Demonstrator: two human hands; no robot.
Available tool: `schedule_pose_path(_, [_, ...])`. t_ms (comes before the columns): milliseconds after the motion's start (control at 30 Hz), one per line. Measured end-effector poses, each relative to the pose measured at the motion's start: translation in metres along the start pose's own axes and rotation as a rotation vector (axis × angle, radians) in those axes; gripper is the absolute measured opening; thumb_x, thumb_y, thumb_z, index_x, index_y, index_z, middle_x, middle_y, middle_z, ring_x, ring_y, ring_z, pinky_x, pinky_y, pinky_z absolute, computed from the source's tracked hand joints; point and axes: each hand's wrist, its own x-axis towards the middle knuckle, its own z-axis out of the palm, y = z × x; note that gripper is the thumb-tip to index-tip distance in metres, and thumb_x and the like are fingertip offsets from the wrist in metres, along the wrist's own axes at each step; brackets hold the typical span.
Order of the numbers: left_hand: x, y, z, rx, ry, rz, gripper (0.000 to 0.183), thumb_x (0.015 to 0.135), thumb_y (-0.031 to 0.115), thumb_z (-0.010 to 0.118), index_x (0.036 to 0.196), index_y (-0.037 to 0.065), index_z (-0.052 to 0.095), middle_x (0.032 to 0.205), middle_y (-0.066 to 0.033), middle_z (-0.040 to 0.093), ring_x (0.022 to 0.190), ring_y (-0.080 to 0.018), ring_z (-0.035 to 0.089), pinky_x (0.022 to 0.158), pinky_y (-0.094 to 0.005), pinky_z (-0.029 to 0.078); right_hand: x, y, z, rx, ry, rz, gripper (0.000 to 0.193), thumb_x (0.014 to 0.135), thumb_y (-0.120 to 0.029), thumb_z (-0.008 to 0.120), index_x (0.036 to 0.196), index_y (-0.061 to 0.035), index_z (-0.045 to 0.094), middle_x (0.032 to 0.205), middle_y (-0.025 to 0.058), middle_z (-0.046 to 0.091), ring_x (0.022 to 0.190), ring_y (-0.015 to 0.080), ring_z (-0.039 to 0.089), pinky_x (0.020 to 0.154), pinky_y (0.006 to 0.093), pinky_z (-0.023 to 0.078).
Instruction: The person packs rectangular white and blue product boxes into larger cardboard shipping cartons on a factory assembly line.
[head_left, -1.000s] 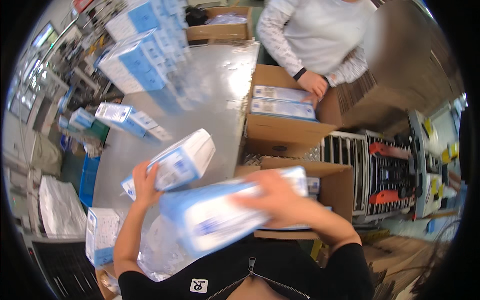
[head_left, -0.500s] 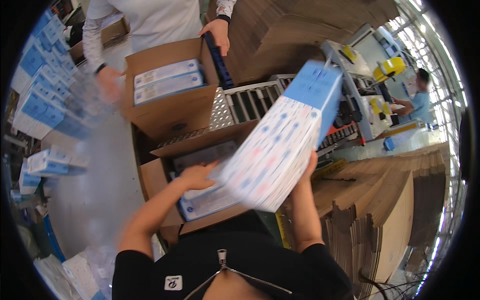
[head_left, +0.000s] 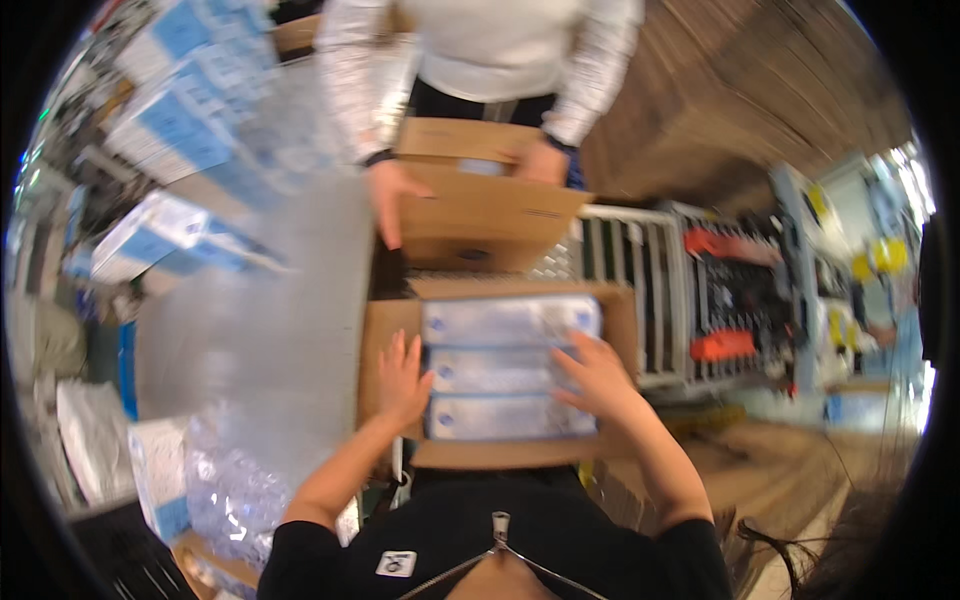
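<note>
Left hand (head_left: 402, 382): laid flat, fingers spread, against packs (head_left: 508, 370) | right hand (head_left: 597, 378): pressed open on packs | carton (head_left: 385, 330): three packs held.

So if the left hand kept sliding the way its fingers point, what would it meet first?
The left hand points up and slightly right along the open box's left wall. Going on, it would probably meet the top pack or the far end of the box, though depth is hard to judge.
</note>
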Motion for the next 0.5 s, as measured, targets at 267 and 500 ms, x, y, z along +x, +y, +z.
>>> schedule_pose_path(267, [0.024,0.029,0.079,-0.415,-0.15,-0.237,0.065,0.092,0.037,0.041,0.146,0.011,0.015,0.149,-0.0185,0.017,0.138,-0.0336,0.016,0.11,-0.0493,0.017,0.025,0.043,0.055,-0.207,-0.073,0.166,0.078,0.079,-0.045,0.061,0.142,-0.0131,0.029,0.15,0.0214,0.011,0.139,0.0369,0.01,0.11,0.0551,0.006])
schedule_pose_path(500, [-0.017,-0.025,0.028,-0.677,-0.166,-0.695,0.053,0.089,0.03,0.05,0.136,0.008,0.035,0.133,-0.0174,0.045,0.122,-0.0328,0.044,0.1,-0.0413,0.036,-0.062,0.102,-0.023,0.022,0.371,0.427,0.079,0.08,-0.029,0.067,0.143,-0.0088,0.023,0.123,0.0222,0.046,0.109,0.035,0.046,0.091,0.0423,0.037])
